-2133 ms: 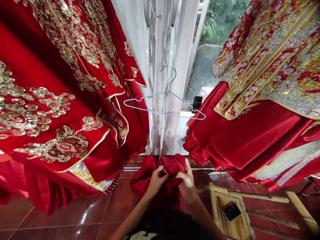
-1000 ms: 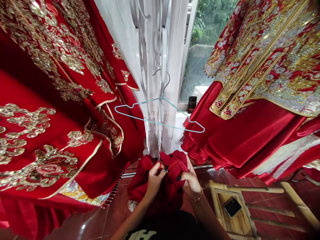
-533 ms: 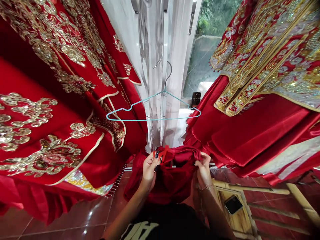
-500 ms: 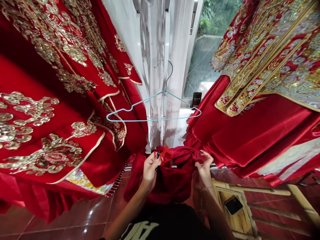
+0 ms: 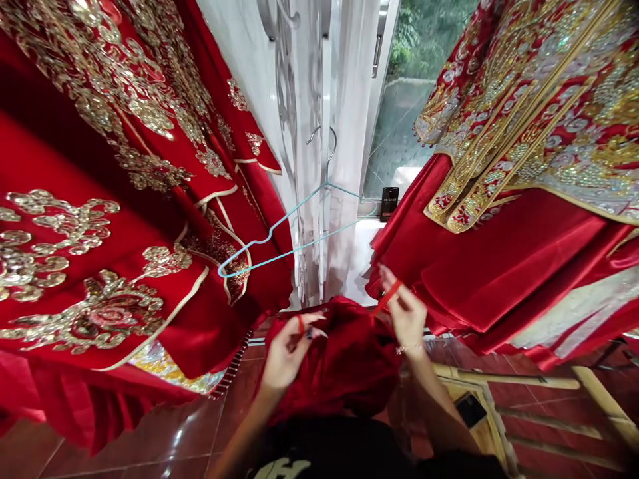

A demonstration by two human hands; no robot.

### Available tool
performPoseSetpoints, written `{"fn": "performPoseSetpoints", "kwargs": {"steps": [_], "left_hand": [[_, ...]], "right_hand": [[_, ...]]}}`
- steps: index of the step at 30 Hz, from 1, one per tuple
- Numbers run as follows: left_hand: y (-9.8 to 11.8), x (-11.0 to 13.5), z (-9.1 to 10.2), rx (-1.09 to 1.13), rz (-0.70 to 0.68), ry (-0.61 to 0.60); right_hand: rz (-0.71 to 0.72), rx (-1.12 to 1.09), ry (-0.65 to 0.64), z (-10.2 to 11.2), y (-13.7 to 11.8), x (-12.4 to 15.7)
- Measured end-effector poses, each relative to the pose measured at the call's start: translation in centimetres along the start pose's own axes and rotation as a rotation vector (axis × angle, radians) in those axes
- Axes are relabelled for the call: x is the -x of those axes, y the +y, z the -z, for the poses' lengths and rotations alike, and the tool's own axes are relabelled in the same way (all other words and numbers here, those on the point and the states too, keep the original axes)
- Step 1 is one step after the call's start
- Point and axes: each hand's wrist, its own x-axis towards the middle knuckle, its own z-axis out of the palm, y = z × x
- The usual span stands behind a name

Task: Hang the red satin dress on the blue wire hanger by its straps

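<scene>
I hold a plain dark red garment (image 5: 344, 362) low in front of me, its top edge raised. My left hand (image 5: 287, 349) pinches a thin red loop at the garment's left top edge. My right hand (image 5: 405, 314) is raised higher and pinches a second red strap (image 5: 387, 297), stretched up from the right side. Just above, a light blue wire hanger (image 5: 294, 229) hangs by its hook on white metal window bars (image 5: 299, 133), tilted down to the left.
Red robes with heavy gold embroidery hang on the left (image 5: 110, 199) and on the right (image 5: 519, 166). A dark phone (image 5: 389, 203) stands on the window sill. A bamboo stool (image 5: 499, 406) with another phone (image 5: 472, 409) sits lower right on brown floor tiles (image 5: 150, 432).
My hands have moved apart, from bunching the garment together to holding one strap each; the right hand has risen. The hanger has swung and now tilts down to the left.
</scene>
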Motion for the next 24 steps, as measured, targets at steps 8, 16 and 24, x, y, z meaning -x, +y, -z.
{"fn": "performPoseSetpoints", "kwargs": {"steps": [8, 16, 24], "left_hand": [[3.2, 3.6, 7.6, 0.139, -0.149, 0.377], [8.9, -1.1, 5.4, 0.082, -0.468, 0.487], [11.1, -4.6, 7.3, -0.31, -0.407, 0.322]], "right_hand": [[-0.024, -0.137, -0.113, 7.0, 3.0, -17.1], [-0.025, -0.176, -0.379, 1.3, 4.4, -24.2], [0.094, -0.019, -0.393, 0.6, 3.4, -21.4]]}}
